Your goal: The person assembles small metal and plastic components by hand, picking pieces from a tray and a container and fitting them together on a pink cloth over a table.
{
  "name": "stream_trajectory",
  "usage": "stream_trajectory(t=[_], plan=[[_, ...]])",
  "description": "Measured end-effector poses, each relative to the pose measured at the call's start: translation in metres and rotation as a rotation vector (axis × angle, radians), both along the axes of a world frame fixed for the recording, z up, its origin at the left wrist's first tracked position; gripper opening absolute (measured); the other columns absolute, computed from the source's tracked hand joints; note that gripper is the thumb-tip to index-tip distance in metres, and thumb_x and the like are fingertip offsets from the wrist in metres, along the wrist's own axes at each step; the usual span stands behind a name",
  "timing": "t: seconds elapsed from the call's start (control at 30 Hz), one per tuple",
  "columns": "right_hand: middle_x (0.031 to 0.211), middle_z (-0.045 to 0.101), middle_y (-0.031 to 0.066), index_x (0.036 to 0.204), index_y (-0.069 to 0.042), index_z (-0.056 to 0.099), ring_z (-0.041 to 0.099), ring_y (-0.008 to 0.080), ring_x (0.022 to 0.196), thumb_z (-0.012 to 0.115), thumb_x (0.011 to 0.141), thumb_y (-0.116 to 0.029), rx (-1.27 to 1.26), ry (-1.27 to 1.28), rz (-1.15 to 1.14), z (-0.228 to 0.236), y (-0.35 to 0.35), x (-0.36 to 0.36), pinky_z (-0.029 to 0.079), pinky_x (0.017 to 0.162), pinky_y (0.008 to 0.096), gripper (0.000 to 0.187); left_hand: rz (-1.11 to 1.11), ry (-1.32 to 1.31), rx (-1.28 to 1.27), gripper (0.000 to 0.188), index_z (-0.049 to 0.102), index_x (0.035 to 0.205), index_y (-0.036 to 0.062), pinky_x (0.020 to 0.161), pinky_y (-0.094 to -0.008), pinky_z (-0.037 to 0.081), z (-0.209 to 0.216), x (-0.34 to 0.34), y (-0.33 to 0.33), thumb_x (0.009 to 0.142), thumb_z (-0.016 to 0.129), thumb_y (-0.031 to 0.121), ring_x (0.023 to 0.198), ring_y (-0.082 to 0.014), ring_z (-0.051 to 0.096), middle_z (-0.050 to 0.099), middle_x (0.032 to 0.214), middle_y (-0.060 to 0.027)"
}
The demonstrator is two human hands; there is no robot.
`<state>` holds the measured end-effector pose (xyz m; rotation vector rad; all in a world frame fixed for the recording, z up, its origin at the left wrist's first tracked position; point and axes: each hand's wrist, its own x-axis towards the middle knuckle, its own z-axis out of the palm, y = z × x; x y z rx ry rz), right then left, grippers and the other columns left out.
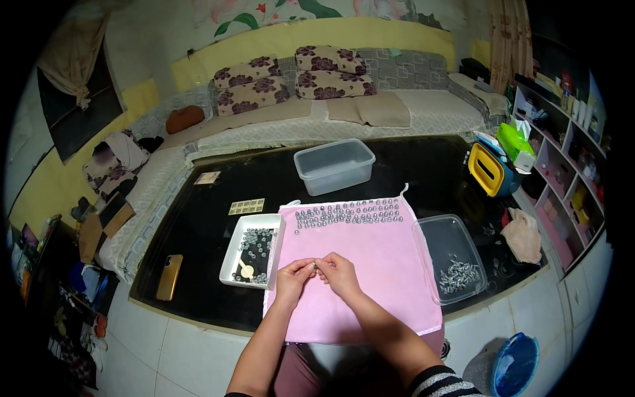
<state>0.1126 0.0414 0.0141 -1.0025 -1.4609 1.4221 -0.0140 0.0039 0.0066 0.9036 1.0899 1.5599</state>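
Observation:
Both hands meet fingertip to fingertip over a pink cloth [370,291]. My left hand [291,279] and my right hand [339,274] are pinched together on something tiny, mostly hidden by the fingers. Beyond them, small silvery metal parts [349,213] stand in several rows along the cloth's far edge. Beside my left hand is a white box [229,250] holding loose small metal pieces [259,238] and a cream-coloured scoop [246,270]. To the right, a shallow clear plastic tray [444,233] holds a pile of small silvery metal parts [460,276].
An open translucent bin [335,173] stands on the dark table [198,231] behind the cloth. A gold phone [169,278] and a sticker sheet [247,206] lie left. At right are a yellow tissue box [486,170], a beige rag [521,236] and a blue floor bucket [516,364].

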Motion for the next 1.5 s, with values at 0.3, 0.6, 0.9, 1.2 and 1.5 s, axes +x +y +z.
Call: stream_trajectory(t=[0.3, 0.6, 0.9, 1.2, 1.5], plan=[[0.063, 0.056, 0.0021, 0.072, -0.003, 0.053, 0.050, 0.0077, 0.052, 0.049, 0.088, -0.028, 0.065, 0.022, 0.087, -0.009, 0.004, 0.000, 0.041, 0.046, 0.0217, 0.030, -0.069, 0.004, -0.031, 0.016, 0.058, 0.096, -0.0044, 0.067, -0.0239, 0.049, 0.003, -0.002, 0.001, 0.082, 0.056, 0.002, 0.070, -0.0126, 0.056, 0.060, 0.083, -0.0090], [0.060, 0.055, 0.0022, 0.077, -0.002, 0.052, 0.050, 0.0073, 0.052, 0.050, 0.088, -0.024, 0.177, -0.063, -0.035, -0.001, -0.007, 0.003, 0.040, 0.046, 0.0218, 0.024, -0.138, -0.037, -0.041, 0.018, 0.059, 0.097, -0.0029, 0.066, -0.0210, 0.048, 0.002, -0.006, 0.001, 0.081, 0.058, 0.004, 0.071, -0.0106, 0.057, 0.062, 0.084, -0.0072], [0.063, 0.055, 0.0041, 0.081, -0.003, 0.051, 0.053, 0.0089, 0.057, 0.055, 0.084, -0.018, 0.236, -0.055, -0.097, 0.001, -0.009, 0.007, 0.042, 0.051, 0.0237, 0.017, -0.118, -0.007, -0.074, 0.015, 0.059, 0.096, -0.0033, 0.066, -0.0220, 0.049, 0.005, -0.005, 0.002, 0.082, 0.055, 0.003, 0.069, -0.0118, 0.058, 0.061, 0.084, -0.0090], [0.066, 0.055, 0.0028, 0.087, -0.001, 0.051, 0.052, 0.0079, 0.059, 0.055, 0.084, -0.015, 0.293, -0.076, -0.070, 0.001, -0.012, 0.006, 0.042, 0.053, 0.0216, 0.015, -0.122, 0.006, -0.085, 0.018, 0.060, 0.097, -0.0016, 0.068, -0.0214, 0.048, 0.002, -0.006, 0.000, 0.081, 0.058, 0.006, 0.072, -0.0102, 0.058, 0.062, 0.085, -0.0063], [0.071, 0.059, 0.0101, 0.084, -0.002, 0.051, 0.059, 0.0157, 0.061, 0.055, 0.084, -0.019, 0.340, -0.225, -0.080, 0.016, -0.016, 0.007, 0.045, 0.054, 0.0273, 0.017, -0.135, -0.030, -0.050, 0.017, 0.059, 0.097, -0.0030, 0.069, -0.0223, 0.049, -0.002, -0.008, 0.000, 0.081, 0.057, 0.004, 0.073, -0.0115, 0.058, 0.062, 0.086, -0.0083]])
